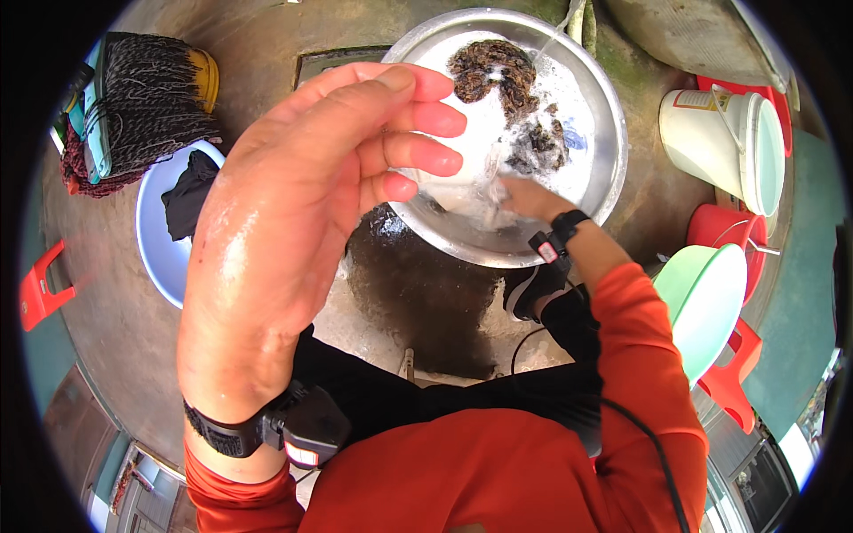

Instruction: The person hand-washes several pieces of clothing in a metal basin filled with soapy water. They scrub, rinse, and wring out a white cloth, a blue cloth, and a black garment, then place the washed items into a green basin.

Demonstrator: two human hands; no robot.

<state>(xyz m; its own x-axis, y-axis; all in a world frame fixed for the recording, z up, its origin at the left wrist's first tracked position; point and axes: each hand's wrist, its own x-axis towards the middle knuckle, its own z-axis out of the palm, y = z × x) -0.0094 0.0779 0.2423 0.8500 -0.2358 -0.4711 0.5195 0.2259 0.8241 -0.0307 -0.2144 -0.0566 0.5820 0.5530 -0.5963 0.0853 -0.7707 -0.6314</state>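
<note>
My left hand (286,180) is raised close to the camera, wet and holding nothing, its fingers a little spread and curved. Below it on the floor stands a wide metal basin (616,133) with white suds (456,156). My right hand (526,198) reaches into the near side of the basin, its fingertips blurred by splashing. A pale, wet cloth-like thing (490,210) lies at those fingertips; whether they grip it is unclear. Farther back in the suds rest a bunched dark brown patterned cloth (496,70) and a smaller dark piece (540,150). A thin stream of water (556,33) falls into the basin.
On the left are a blue basin (150,220) with black cloth (191,196) and a dark fringed mop-like bundle (146,100). To the right stand a white bucket (706,143), a red bucket (723,226), a green basin (700,293) and a red stool (740,380). A black cable (656,443) crosses my right sleeve.
</note>
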